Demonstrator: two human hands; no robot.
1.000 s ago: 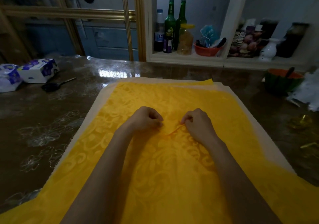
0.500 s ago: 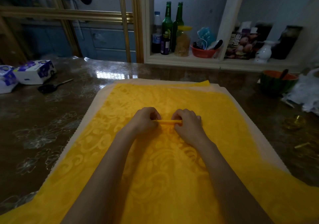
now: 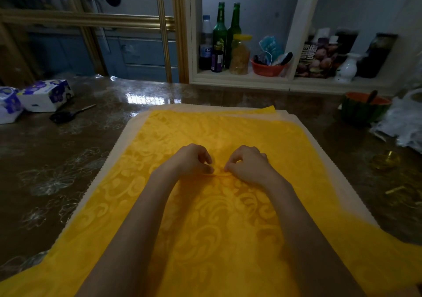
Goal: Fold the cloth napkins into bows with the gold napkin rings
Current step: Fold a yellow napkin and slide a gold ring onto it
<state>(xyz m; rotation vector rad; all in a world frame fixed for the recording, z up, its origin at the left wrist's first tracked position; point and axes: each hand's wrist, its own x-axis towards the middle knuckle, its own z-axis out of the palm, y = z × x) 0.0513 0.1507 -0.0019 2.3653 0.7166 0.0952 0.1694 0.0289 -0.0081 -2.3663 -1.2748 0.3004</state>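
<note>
A yellow damask napkin (image 3: 228, 136) lies spread flat over a stack of cream and yellow napkins (image 3: 137, 125) on the dark glossy table. My left hand (image 3: 191, 159) and my right hand (image 3: 249, 161) sit side by side at its middle. Each one pinches a small raised pleat of the yellow cloth between thumb and forefinger, and the fingertips nearly meet. A gold napkin ring (image 3: 386, 161) lies on the table to the right, apart from the stack.
Two tissue packs (image 3: 43, 92) and a black spoon (image 3: 66, 115) lie at the left. A watermelon-shaped bowl (image 3: 363, 109) and a white plastic bag (image 3: 404, 123) are at the right. Bottles, a jar and a vase stand on the shelf behind the table.
Half a second ago a short ridge of cloth stretched between my hands. Both hands have since slid a little toward me along the napkin and pinch a smaller pleat.
</note>
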